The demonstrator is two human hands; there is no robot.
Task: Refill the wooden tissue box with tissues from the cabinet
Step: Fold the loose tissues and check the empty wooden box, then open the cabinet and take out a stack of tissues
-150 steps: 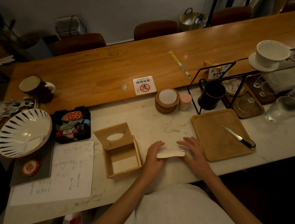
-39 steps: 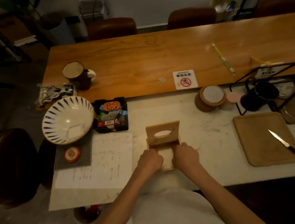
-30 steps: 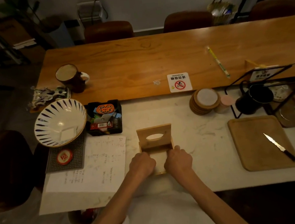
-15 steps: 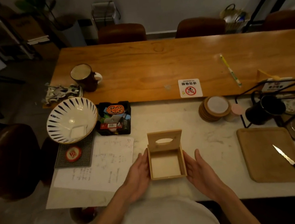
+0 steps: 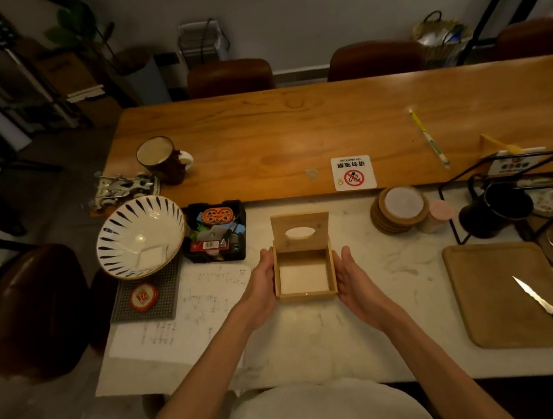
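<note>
The wooden tissue box (image 5: pixel 307 296) stands on the marble counter in front of me, its hinged lid (image 5: pixel 301 232) with an oval slot raised upright at the back. White tissues (image 5: pixel 303 278) lie flat inside the box. My left hand (image 5: pixel 262 281) rests flat against the box's left wall, fingers extended. My right hand (image 5: pixel 352 278) lies flat against the right wall the same way. Both palms face the box and hold it between them.
A striped white bowl (image 5: pixel 140 237) and a black tray of small items (image 5: pixel 215 231) sit to the left, above a sheet of paper (image 5: pixel 190 308). A stack of coasters (image 5: pixel 399 209), a black mug (image 5: pixel 495 210) and a wooden board (image 5: pixel 505 293) with a knife (image 5: pixel 548 304) lie to the right.
My hands pressed the tissues down into the box, then came out and moved to its two outer sides. The box with my hands has shifted slightly away from me.
</note>
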